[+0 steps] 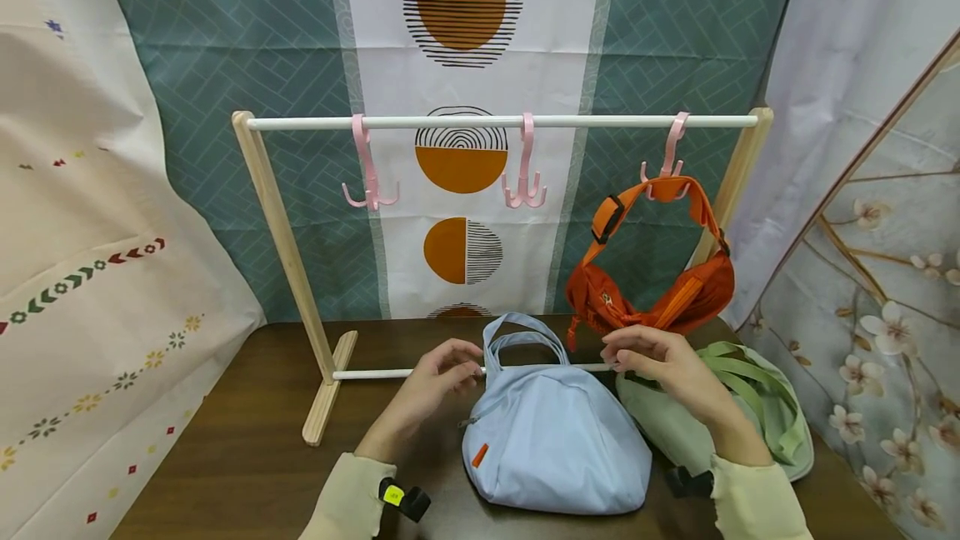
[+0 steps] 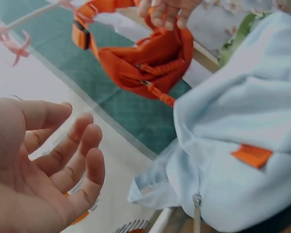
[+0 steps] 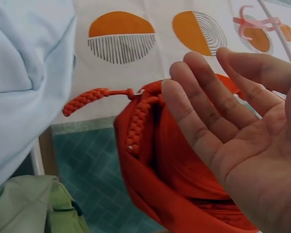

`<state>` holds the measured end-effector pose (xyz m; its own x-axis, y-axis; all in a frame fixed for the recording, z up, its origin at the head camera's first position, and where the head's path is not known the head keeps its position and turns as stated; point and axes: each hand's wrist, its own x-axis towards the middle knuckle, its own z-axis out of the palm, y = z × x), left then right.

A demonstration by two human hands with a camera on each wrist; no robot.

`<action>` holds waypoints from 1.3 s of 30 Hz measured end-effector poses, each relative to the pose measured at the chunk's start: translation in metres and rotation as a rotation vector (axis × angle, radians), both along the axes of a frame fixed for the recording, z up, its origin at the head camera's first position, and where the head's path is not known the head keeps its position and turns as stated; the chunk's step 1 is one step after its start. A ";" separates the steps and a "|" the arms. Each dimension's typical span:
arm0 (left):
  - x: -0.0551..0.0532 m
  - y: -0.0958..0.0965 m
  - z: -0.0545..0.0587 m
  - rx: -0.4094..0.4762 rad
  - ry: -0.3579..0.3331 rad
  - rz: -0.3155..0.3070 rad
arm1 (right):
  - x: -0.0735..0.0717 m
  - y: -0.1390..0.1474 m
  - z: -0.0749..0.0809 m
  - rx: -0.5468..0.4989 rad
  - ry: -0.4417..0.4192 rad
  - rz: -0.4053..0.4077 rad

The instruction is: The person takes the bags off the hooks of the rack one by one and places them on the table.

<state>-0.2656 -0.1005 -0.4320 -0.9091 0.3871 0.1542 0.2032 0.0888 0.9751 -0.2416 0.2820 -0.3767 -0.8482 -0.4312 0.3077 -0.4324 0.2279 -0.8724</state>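
Observation:
A light blue handbag [image 1: 558, 440] stands on the table, its two handles [image 1: 525, 332] upright and an orange tag on its front. Just left of it hovers my left hand [image 1: 444, 373], fingers loosely bent and holding nothing. On the bag's other side my right hand [image 1: 663, 361] is raised, also with nothing in its relaxed fingers. Behind that hand an orange waist bag [image 1: 652, 294] hangs by its strap from the right pink hook [image 1: 672, 148]. A pale green bag [image 1: 750, 407] with green straps lies partly behind my right forearm.
A rack with a white top rail [image 1: 450, 122] and wooden legs [image 1: 288, 248] stands at the back. Two more pink hooks, a left one [image 1: 367, 165] and a middle one [image 1: 527, 165], carry nothing. The lower rail [image 1: 375, 374] runs behind the blue handbag. Patterned cloths surround the table.

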 end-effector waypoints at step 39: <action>-0.005 0.034 0.058 0.093 0.071 -0.153 | 0.010 0.007 0.138 -0.305 0.429 -0.143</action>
<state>-0.2705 -0.0662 -0.3739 -0.8264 0.5008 0.2574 0.2761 -0.0380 0.9604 -0.2318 0.2894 -0.2386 -0.6623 -0.1577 0.7325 -0.7476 0.0743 -0.6600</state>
